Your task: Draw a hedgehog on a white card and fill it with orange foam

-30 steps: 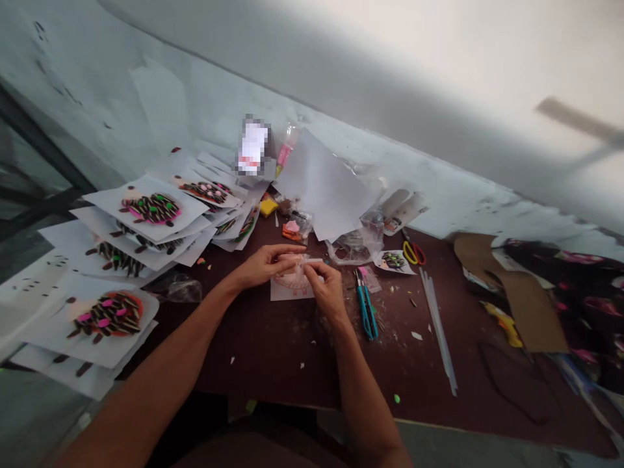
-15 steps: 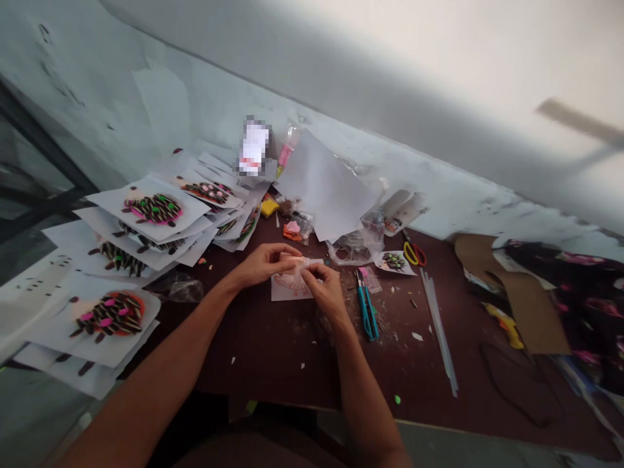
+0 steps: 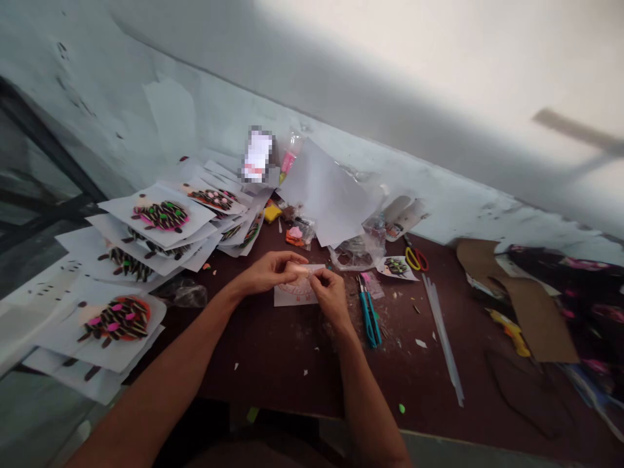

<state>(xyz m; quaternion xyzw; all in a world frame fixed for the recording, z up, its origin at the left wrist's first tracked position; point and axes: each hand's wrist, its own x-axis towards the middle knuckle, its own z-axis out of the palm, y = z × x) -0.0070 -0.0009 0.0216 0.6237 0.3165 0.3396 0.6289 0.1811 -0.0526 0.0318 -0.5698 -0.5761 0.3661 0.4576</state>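
Two hands, left hand (image 3: 267, 272) and right hand (image 3: 330, 292), pinch a small pink piece (image 3: 298, 270) over the card (image 3: 292, 296); pressing it down at 12 o'clock of the tabletop (image 3: 273, 351) likely needs careful alignment.

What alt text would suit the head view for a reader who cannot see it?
Two bare hands, left hand and right hand, meet over a small white paper card on a dark brown table, pinching something tiny. Stacks of decorated paper sheets lie to the left; blue cutters lie just right.

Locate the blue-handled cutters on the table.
In the head view, the blue-handled cutters lie on the brown table, just right of the right hand, left of the yellow-and-red scissors.
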